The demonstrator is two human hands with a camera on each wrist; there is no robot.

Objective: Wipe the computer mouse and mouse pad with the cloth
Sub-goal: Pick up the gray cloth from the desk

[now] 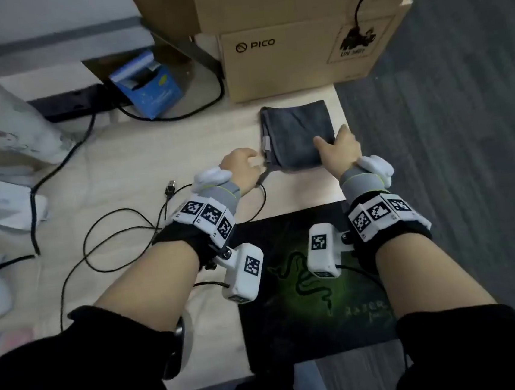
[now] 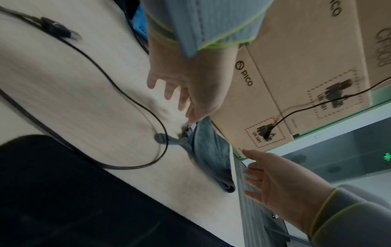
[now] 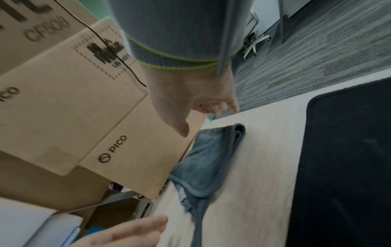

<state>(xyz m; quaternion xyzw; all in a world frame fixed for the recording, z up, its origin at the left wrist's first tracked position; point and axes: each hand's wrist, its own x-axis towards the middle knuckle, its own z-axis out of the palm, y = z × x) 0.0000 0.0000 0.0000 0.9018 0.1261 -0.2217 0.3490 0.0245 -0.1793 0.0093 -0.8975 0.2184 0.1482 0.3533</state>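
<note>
Black rectangular mouse pad with green snake logo [image 1: 307, 300] at the tabletop's near edge; folded grey microfibre cloth [image 1: 299, 134] beyond it, toward the far right corner.
Left hand [image 1: 242, 168] and right hand [image 1: 340, 150] flank the cloth, fingers loosely spread, gripping nothing. The cloth is probably soft, light and limp; pinch a hemmed edge. No mouse is visible.

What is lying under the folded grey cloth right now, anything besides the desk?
The cloth lies flat on the desk. A thin black cable runs up to its near left corner; whether it goes underneath is hidden. The mouse pad lies apart, nearer the person. No mouse is visible.
</note>
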